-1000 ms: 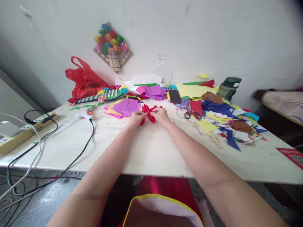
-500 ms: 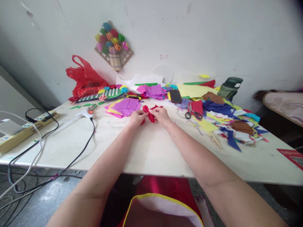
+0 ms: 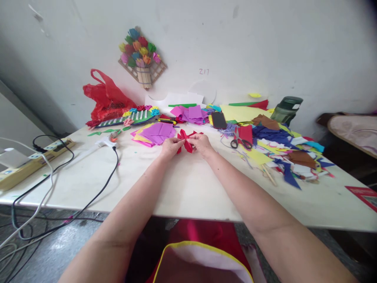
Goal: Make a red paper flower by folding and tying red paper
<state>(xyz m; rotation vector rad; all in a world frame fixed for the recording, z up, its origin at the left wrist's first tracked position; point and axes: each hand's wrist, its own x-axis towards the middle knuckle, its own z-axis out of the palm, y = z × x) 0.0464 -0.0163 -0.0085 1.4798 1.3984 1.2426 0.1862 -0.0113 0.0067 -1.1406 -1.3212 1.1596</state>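
1. The red piece, thin, creased and paper-like, sits over the tabletop just right of the purple stack; its folds flare into pointed, petal-like lobes around a pinched middle.
2. The left hand has its grip clamped on the red piece's near-left side, close to the purple stack's right corner.
3. The right hand has its grip clamped on the opposite side, farther right of the purple stack; its fingertips nearly meet the left ones.
4. The purple stack is of flat, angular sheets, with yellow and pink edges showing beneath.
5. Well right of the purple stack lie scissors with dark looped handles and a ragged heap of scraps; left of it, a smooth white corded tool.
6. Against half a second ago, the red lobes look more spread and distinct, while both hands remain in nearly the same place.
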